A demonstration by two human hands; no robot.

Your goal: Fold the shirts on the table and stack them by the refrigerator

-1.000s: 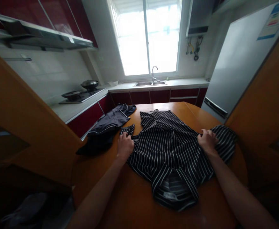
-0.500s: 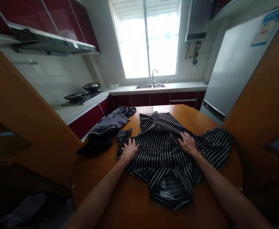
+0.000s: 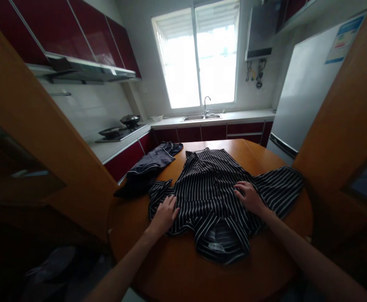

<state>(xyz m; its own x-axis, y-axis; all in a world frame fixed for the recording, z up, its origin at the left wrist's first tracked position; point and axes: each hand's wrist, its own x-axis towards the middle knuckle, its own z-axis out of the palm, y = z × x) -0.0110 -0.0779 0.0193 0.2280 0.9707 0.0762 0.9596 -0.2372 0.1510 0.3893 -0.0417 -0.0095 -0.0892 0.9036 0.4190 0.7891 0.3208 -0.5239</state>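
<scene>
A black shirt with white stripes (image 3: 213, 184) lies spread on the round wooden table (image 3: 177, 268), its collar toward me and its hem toward the window. One sleeve stretches out to the right; the other is bunched at the left. Over the left shoulder and sleeve area rests my left hand (image 3: 164, 212), fingers extended and holding nothing. My right hand (image 3: 248, 196) is on or just above the right side of the shirt, fingers apart and slightly bent, with no cloth gripped.
Dark garments with pale piping (image 3: 153, 161) lie at the table's far left. Beyond are a counter with a sink (image 3: 202, 118), a stove with pans (image 3: 130, 121), and a fridge (image 3: 306, 92) at right. Wooden frames (image 3: 86, 159) flank the table.
My left hand has moved left and toward me, and the left sleeve beneath has shifted. My right hand's fingers are more bent. The camera view has turned slightly.
</scene>
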